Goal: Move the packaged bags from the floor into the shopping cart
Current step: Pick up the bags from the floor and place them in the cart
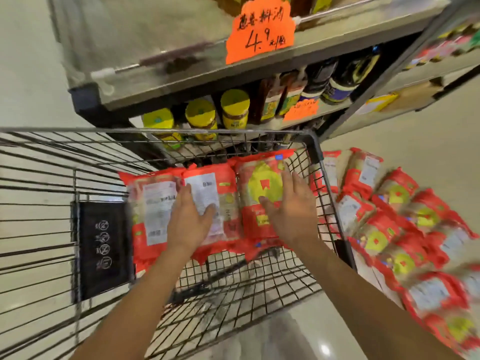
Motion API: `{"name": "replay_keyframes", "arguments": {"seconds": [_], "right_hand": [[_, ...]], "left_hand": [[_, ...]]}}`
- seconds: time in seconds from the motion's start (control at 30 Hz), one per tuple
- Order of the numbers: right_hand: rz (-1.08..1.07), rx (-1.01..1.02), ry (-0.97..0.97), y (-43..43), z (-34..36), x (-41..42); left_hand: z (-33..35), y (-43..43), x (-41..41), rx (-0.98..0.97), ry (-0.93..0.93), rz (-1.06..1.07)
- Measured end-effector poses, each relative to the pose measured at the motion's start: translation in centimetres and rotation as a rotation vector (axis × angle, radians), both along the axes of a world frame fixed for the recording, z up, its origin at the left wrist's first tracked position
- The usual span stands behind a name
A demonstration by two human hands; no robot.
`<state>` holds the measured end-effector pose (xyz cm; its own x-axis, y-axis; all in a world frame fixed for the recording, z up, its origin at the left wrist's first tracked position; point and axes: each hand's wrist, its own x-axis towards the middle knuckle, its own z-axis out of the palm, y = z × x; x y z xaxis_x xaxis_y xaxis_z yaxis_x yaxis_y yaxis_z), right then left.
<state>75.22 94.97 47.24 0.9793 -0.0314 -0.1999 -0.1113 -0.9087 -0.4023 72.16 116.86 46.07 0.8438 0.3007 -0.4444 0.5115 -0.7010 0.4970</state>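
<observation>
Pale glossy floor (26, 61), with a small glare of light near the bottom edge; grey metal shelf unit (181, 81) ahead; yellow-lidded jars (235, 107) and dark bottles (319, 79) on a lower shelf; orange handwritten price sign (259, 32) at the upper shelf edge.

The shopping cart (181, 131) is open from above and the near part of its wire floor (246, 281) lies bare, while the far part is covered by packaged bags (155, 203) lying side by side, with the left hand (189, 222) and the right hand (291, 206) flat on them. A shelf (181, 81) stands just beyond the far wall, its upper board jutting out above the jars (200, 118), and a black panel (104, 250) closes off the space left of the bags. Just outside the right wall (324, 183) a heap of bags (402, 229) crowds the floor
</observation>
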Motion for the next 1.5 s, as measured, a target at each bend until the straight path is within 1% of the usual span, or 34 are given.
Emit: {"name": "replay_keyframes", "arguments": {"seconds": [0.1,0.17,0.23,0.3,0.4,0.47,0.53,0.6,0.67,0.77,0.9,1.03,1.2,1.33,1.5], "right_hand": [[0.079,-0.115,-0.115,1.4,7.5,-2.0],[0.068,-0.158,-0.169,1.6,12.1,-4.1],[0.024,-0.193,-0.231,1.5,16.6,-6.8],[-0.05,-0.221,-0.284,1.1,20.4,-10.5],[-0.143,-0.318,-0.272,-0.3,24.6,-16.3],[-0.23,-0.352,-0.278,-2.1,26.8,-20.7],[-0.349,-0.388,-0.287,-4.9,28.9,-25.9],[-0.428,-0.411,-0.301,-7.3,30.1,-29.6],[-0.57,-0.414,-0.321,-10.7,31.4,-35.0],[-0.74,-0.426,-0.313,-15.5,32.6,-42.6],[-0.886,-0.456,-0.254,-21.3,33.3,-51.7],[-1.01,-0.484,-0.248,-27.8,33.3,-60.7],[-1.089,-0.455,-0.207,-35.5,32.2,-71.1],[-1.125,-0.41,-0.141,-40.2,30.8,-75.9],[-1.124,-0.358,-0.112,-46.2,28.7,-76.5]], "left_hand": [[9.5,-1.0,0.0,0.246,-0.194,-0.321],[15.4,-1.7,-0.8,0.356,-0.326,-0.468],[20.6,-2.4,-2.4,0.424,-0.46,-0.567],[24.6,-3.3,-4.5,0.448,-0.573,-0.657],[28.9,-4.9,-8.0,0.501,-0.682,-0.761],[31.1,-6.8,-10.5,0.478,-0.737,-0.841],[33.3,-9.9,-13.3,0.439,-0.79,-0.949],[34.6,-12.5,-15.2,0.451,-0.809,-1.03],[36.3,-16.7,-18.2,0.433,-0.882,-1.148],[38.1,-23.6,-23.2,0.357,-0.972,-1.298],[39.2,-32.8,-30.9,0.232,-1.069,-1.447],[38.8,-41.7,-39.8,0.198,-1.098,-1.56],[36.5,-51.0,-50.0,0.176,-1.088,-1.663],[35.0,-56.2,-54.7,0.205,-1.06,-1.734],[33.2,-62.1,-55.4,0.238,-1.031,-1.756]]}}
